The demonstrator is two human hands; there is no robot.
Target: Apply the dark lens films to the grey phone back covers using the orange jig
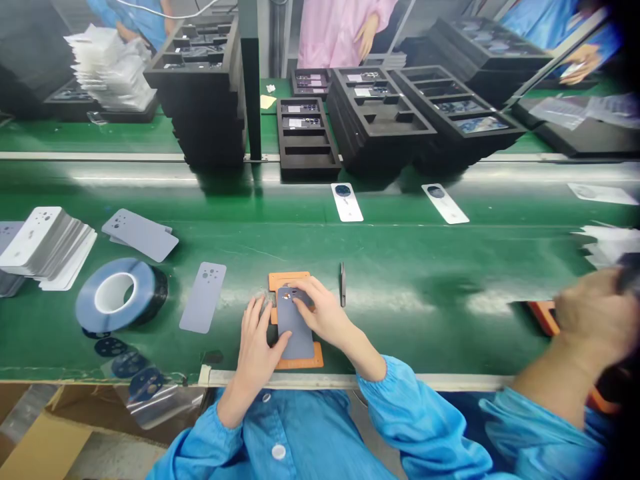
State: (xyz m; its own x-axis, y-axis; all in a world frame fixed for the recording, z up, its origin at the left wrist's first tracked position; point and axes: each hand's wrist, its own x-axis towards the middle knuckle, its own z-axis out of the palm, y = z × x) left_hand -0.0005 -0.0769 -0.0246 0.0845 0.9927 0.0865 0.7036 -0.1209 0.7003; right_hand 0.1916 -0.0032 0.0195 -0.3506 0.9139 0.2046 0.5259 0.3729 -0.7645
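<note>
A grey phone back cover (296,333) with camera cutouts at its top lies on an orange fixture (300,364) at the bench's front edge. My right hand (325,313) bends over the cover's upper end, thumb near the cutouts and fingers at the top edge. My left hand (257,347) lies along the left side with its fingers stretched out and its thumb at the cover. Something clear and crumpled, perhaps film, shows by the left fingertips. Dark tweezers (343,285) rest to the right of my right hand.
Left on the green bench (400,267) are a blue tape roll (95,293), a loose grey cover (203,297) and stacked covers (55,247). Two white pieces (347,203) lie beyond. Black trays (370,127) stand behind. A co-worker's blurred hand (595,313) is at right.
</note>
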